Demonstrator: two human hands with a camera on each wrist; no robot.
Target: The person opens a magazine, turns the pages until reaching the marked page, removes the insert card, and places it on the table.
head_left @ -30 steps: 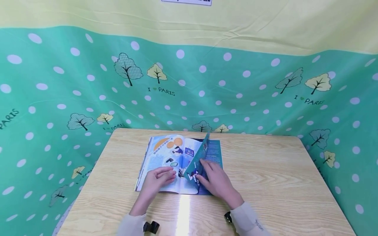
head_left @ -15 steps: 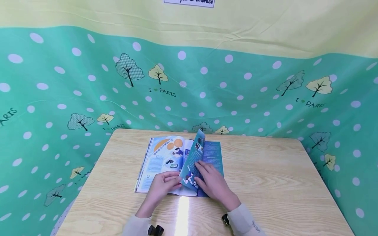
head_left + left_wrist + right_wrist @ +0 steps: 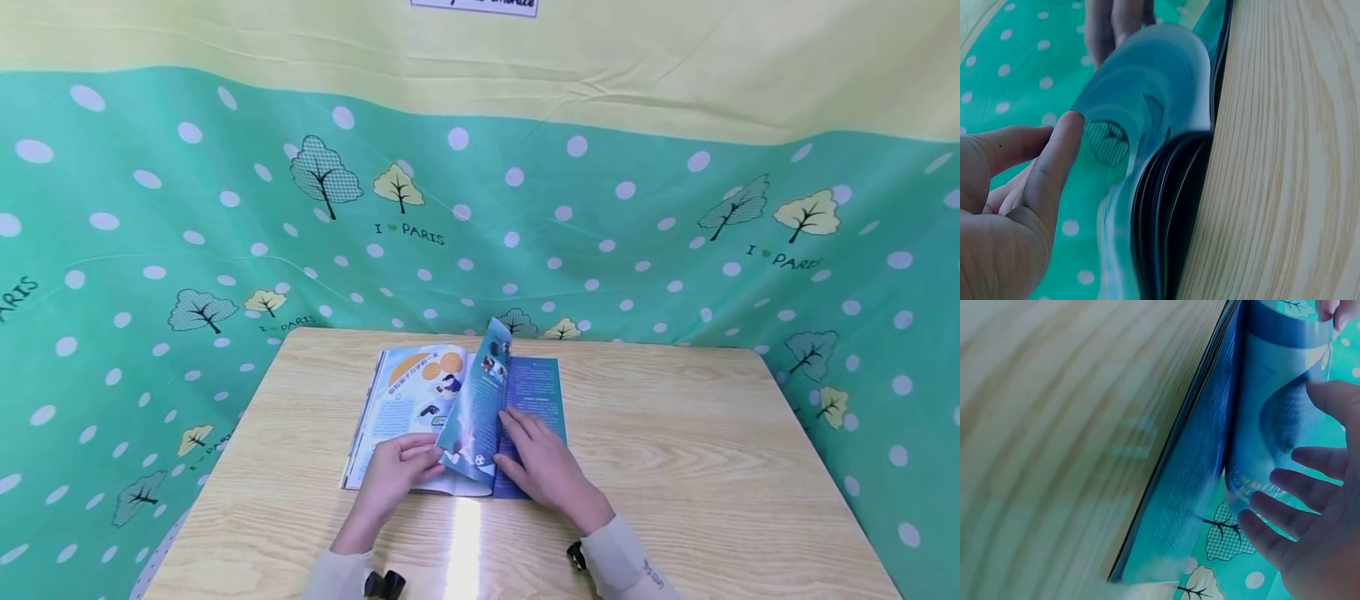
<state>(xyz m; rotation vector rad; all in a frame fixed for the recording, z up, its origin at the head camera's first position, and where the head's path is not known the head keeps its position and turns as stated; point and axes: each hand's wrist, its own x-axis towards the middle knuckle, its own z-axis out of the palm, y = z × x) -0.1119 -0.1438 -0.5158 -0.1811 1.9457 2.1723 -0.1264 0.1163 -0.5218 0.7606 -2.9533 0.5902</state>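
An open magazine (image 3: 397, 421) lies on the wooden table, its left page white with orange circles and small pictures. One teal-blue page (image 3: 483, 396) stands raised and curved over the middle, leaning left. My left hand (image 3: 397, 467) pinches the lower free corner of this page between thumb and fingers, as the left wrist view shows at the fingertips (image 3: 1072, 119). On the other side, my right hand (image 3: 547, 462) is over the dark blue right page (image 3: 536, 387), fingertips close to the raised page. Its fingers (image 3: 1291, 487) are spread and extended in the right wrist view.
The pale wooden table (image 3: 675, 450) extends around the magazine on both sides. A green dotted curtain (image 3: 570, 250) with printed trees hangs behind and beside the table. A bright light reflection falls on the table just in front of the magazine.
The raised page has swung from right to left over the middle. My left hand has taken hold of its corner and draws it left; my right hand stays near the right page.
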